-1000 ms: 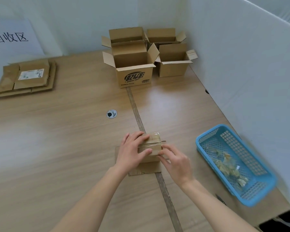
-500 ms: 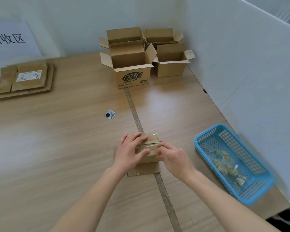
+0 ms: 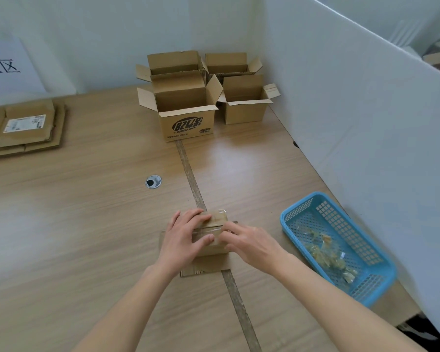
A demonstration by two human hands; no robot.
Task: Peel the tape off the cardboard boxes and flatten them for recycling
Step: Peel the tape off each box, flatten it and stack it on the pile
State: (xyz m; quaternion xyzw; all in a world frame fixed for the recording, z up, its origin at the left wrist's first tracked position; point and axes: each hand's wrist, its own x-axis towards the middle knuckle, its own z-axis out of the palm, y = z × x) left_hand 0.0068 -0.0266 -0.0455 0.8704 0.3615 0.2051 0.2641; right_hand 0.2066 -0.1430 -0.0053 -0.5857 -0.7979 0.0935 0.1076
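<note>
White partitions wall in a wooden table [image 3: 87, 224] where we judge the job partly done; a flattened stack [image 3: 23, 128] lies at far left, and peeled tape scraps [image 3: 325, 252] fill the blue basket [image 3: 381, 288]; four open boxes [image 3: 186, 107] at the back still wait. We see a small box [image 3: 211, 240], shiny with clear tape, near the table's front edge; the left hand [image 3: 183, 237] curls over it, thumb gripping its side, while the right hand [image 3: 249, 242] picks at the tape with bent fingers.
</note>
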